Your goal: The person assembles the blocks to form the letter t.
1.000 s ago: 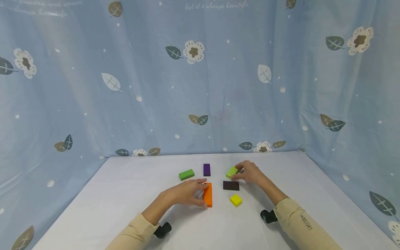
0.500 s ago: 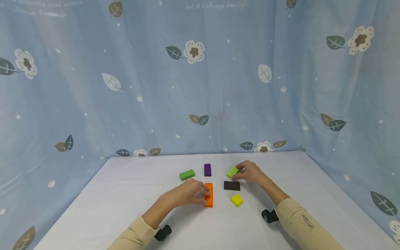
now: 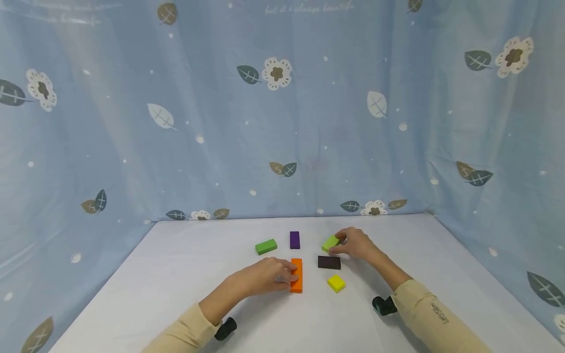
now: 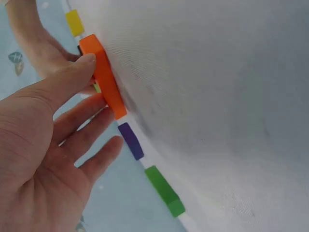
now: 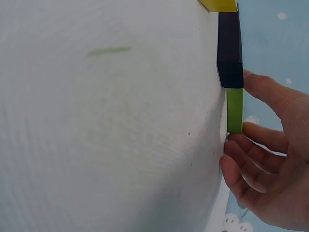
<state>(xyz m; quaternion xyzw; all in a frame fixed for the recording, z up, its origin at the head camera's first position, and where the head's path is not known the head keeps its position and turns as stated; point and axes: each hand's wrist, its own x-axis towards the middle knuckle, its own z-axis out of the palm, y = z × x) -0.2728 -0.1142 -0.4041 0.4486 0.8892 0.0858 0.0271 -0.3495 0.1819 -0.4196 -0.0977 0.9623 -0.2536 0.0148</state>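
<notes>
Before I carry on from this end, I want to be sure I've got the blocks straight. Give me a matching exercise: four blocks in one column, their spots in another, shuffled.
Blocks
1. orange block
2. lime block
3. purple block
4. yellow block

Spots
A. untouched, on the person's side of the dark block
B. at the fingers of the right hand
C. untouched, just right of the green block
D. at the fingers of the left hand

Right pairs: 1-D, 2-B, 3-C, 4-A

Orange block flat, nearer; lime block (set askew) flat, farther.
</notes>
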